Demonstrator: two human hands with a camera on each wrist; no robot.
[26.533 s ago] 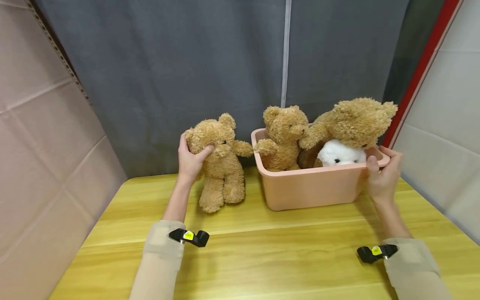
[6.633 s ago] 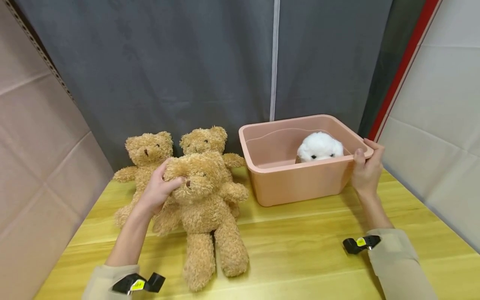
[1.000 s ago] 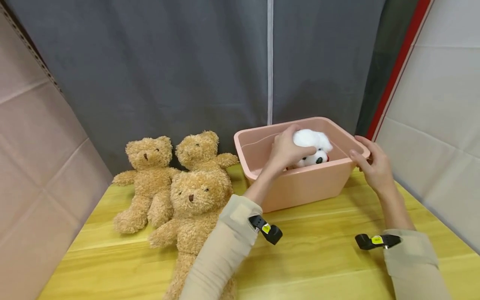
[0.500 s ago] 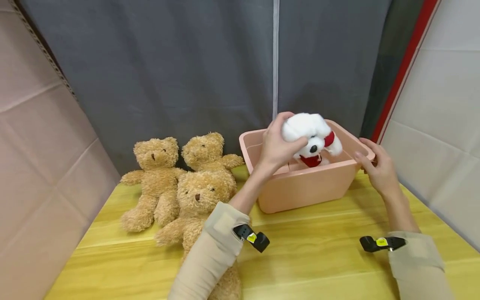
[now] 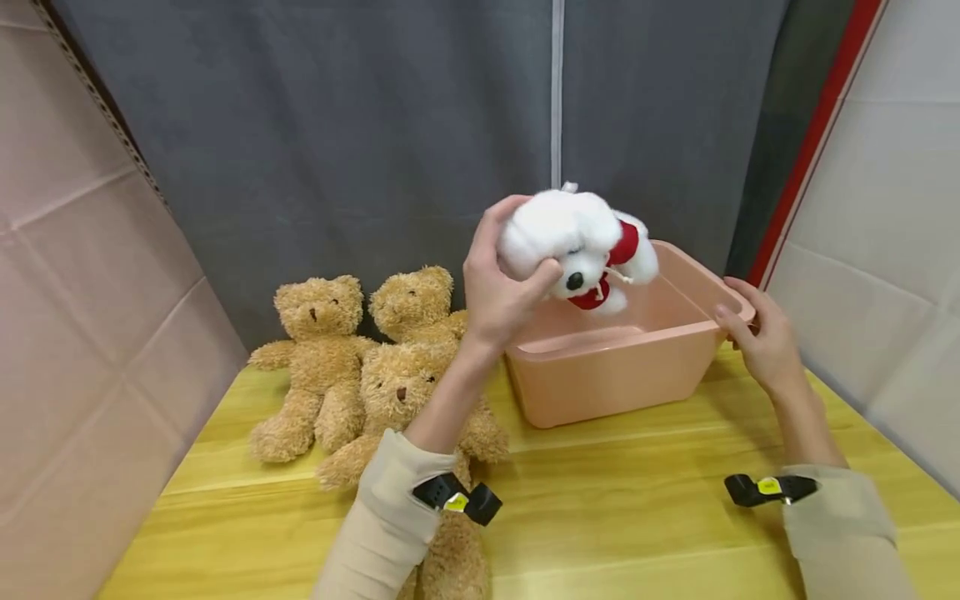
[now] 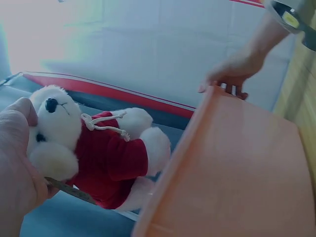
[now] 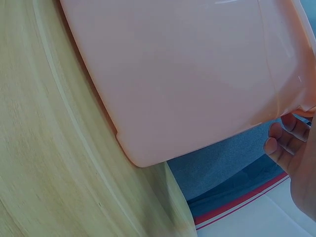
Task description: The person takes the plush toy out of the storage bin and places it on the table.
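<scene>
A small white plush dog in a red knitted top (image 5: 581, 250) is gripped by the head in the curled fingers (image 5: 525, 279) of the left hand (image 5: 495, 287), held in the air above the near-left rim of the pink plastic tub (image 5: 637, 367). The right hand (image 5: 757, 333) is curled over the tub's far corner. Because only the soft head is pinched, the toy could slip and drop onto the three tan teddy bears (image 5: 360, 367) below the left wrist.

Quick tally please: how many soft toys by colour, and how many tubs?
Tan teddy bears: 3
White plush dog in red top, held in the left hand: 1
Pink tub, right hand on its rim: 1
Total: 5
</scene>
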